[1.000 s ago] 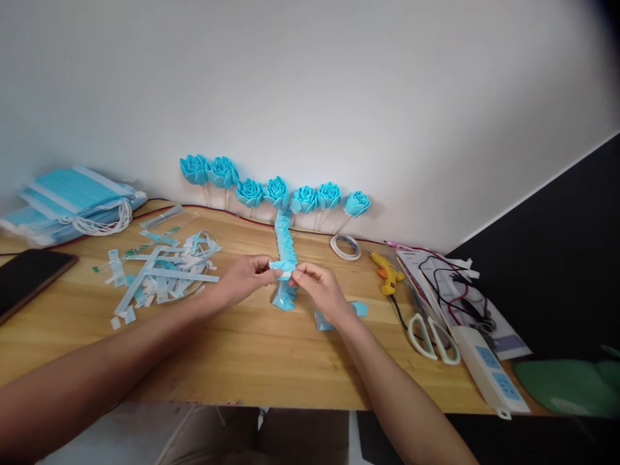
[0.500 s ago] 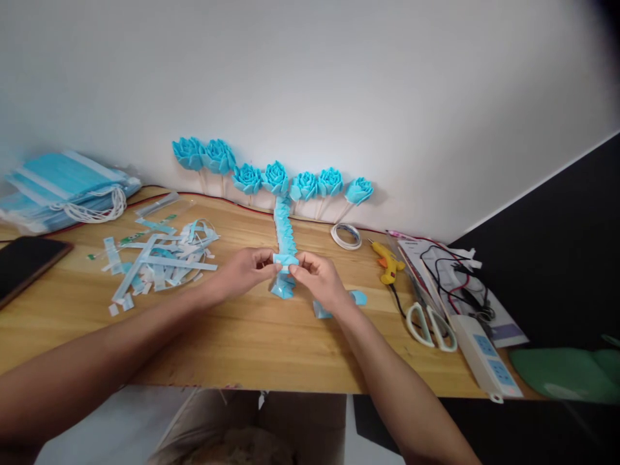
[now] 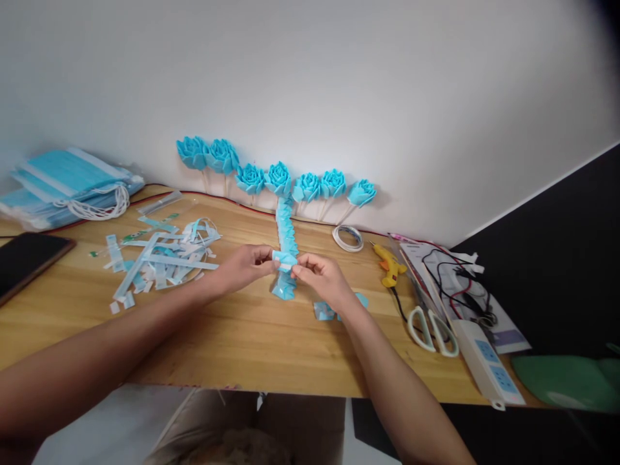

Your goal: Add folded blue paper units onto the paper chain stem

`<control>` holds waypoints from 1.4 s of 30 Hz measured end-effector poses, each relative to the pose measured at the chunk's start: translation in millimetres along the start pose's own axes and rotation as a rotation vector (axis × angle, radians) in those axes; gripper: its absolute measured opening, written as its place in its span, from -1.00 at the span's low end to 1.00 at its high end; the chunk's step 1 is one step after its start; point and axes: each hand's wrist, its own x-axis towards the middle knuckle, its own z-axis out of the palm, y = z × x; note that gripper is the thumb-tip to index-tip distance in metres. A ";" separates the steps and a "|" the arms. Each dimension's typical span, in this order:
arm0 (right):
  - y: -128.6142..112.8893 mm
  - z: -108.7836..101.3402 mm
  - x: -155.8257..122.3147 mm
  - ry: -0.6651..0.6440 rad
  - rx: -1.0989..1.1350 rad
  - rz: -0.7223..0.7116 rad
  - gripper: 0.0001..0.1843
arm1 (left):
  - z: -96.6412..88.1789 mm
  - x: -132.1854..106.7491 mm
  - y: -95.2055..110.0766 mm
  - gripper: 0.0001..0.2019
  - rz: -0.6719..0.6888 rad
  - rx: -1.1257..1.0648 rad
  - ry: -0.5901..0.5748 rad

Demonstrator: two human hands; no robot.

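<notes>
Item: blue folded strip (image 3: pixel 287 240), lying mid-desk (image 3: pixel 242 349) with its near end lifted. My left hand (image 3: pixel 242 265) and right hand (image 3: pixel 322 278) each hold that end in a narrow pinching grip. Scrap pile (image 3: pixel 159 261) to the left; glue gun (image 3: pixel 390 266) and scissors (image 3: pixel 429 330) to the right.

A craft corner at a desk, most likely in a home or a small hobby room.

A wooden desk (image 3: pixel 242 349) stands pushed against a bare white wall (image 3: pixel 339 77), and everything on it speaks of handwork. There is a stack of blue face masks (image 3: pixel 68 187), a heap of cut scraps (image 3: pixel 159 261), a pleated blue strip (image 3: pixel 287 236), and 7 blue roses (image 3: pixel 278 175) on sticks leaning along the wall. To the right lie a roll of tape (image 3: pixel 347 237), a yellow glue gun (image 3: pixel 391 266), scissors (image 3: pixel 431 329) and a white power strip (image 3: pixel 487 361) beside tangled cables. A dark phone (image 3: pixel 26 261) rests at the left edge.
</notes>
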 end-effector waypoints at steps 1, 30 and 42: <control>0.6 0.6 0.2 0.002 -0.013 -0.003 -0.79 | 0.2 0.4 -1.1 -0.69 0.004 -0.008 0.007; -0.7 20.5 -4.5 0.266 -0.450 -0.310 -0.86 | 17.1 -8.6 -7.5 -0.91 0.416 0.415 0.315; 1.8 20.9 -4.0 0.255 -0.565 -0.408 -0.87 | 19.1 -9.4 -7.7 -0.89 0.350 0.350 0.302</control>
